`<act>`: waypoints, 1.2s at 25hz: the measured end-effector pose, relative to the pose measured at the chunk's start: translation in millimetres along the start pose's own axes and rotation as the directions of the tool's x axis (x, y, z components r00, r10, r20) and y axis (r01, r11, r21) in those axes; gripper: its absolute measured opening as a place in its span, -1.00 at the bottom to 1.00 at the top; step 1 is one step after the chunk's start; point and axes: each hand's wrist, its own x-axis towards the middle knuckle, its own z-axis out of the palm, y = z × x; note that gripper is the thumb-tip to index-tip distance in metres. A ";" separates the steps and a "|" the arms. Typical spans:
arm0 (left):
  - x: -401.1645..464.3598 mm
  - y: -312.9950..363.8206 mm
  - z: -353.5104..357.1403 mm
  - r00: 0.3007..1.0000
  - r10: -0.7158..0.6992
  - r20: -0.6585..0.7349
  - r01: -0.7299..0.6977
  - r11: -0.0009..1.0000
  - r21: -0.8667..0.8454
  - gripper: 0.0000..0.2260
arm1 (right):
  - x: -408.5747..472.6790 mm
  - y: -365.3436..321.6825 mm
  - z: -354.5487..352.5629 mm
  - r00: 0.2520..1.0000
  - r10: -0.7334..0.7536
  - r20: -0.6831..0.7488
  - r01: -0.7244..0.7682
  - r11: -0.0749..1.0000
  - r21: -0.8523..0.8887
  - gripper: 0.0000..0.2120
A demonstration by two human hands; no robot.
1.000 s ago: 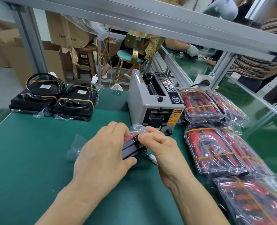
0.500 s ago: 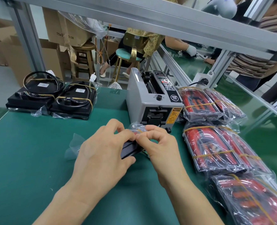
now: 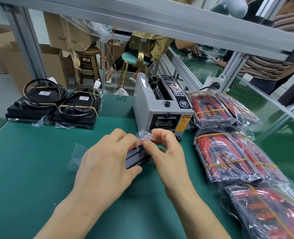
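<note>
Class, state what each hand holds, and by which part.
Left hand grips the black part round its body; right hand pinches the bag at its top end.

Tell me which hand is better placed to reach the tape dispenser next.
Right: the right hand, only pinching the black part, lies nearest the dispenser; the left hand grips that part.

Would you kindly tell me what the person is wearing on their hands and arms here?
Nothing: the left hand and right hand are bare, with no gloves, rings or watch showing. The left forearm and right forearm are uncovered down to the picture's bottom edge, so no sleeve appears.
</note>
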 end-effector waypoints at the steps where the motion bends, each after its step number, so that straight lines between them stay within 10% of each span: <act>1: 0.2 0.2 -0.4 1.000 0.003 -0.001 -0.003 1.000 0.002 -0.67 | 2.2 -1.3 -2.8 1.000 -0.009 0.011 0.009 1.000 -0.009 -0.84; 13: -1.5 -1.2 2.2 1.000 0.013 0.006 -0.013 1.000 0.012 -0.66 | 24.9 -30.2 -26.3 0.942 -0.155 0.298 0.297 0.800 -0.521 -0.94; 30: -1.7 -4.3 3.3 1.000 0.003 0.000 -0.003 1.000 -0.001 -0.66 | 31.0 -46.5 -23.9 0.899 0.208 0.386 -0.117 0.962 -0.247 -0.80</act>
